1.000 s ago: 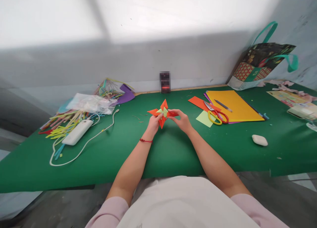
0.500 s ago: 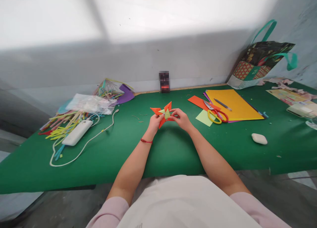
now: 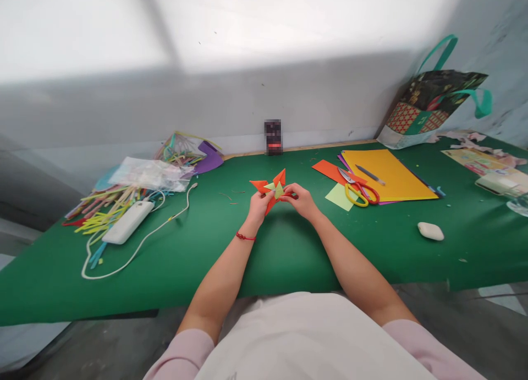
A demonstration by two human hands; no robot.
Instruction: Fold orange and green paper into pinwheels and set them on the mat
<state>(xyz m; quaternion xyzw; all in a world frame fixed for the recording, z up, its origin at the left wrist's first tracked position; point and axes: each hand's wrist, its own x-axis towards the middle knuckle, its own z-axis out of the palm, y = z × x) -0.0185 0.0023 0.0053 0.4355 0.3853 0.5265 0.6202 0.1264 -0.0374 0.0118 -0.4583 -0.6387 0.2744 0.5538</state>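
Observation:
A folded paper pinwheel [image 3: 279, 178], orange with a light green centre, is held just above the green tabletop between both hands. My left hand [image 3: 258, 205] is closed on its lower left side, the thumb pressing near the green middle. On the right side, the fingers of my right hand [image 3: 302, 199] pinch an orange point, which they partly hide. Right of that hand lie a light green paper square [image 3: 339, 197], an orange paper strip [image 3: 328, 171] and open scissors [image 3: 358, 190] with one red and one yellow handle.
Yellow paper sheets [image 3: 400, 176] carry a pen [image 3: 370, 174]. A white case [image 3: 430, 231] lies at right, a bag [image 3: 424, 108] behind. At left are paper strips [image 3: 99, 204], a white power bank [image 3: 128, 221] and its cable [image 3: 142, 242]. A phone [image 3: 273, 138] leans on the wall.
My right-hand fingers have closed in further around the pinwheel's right point, covering more of it. The left hand keeps its hold. The view has shifted very slightly.

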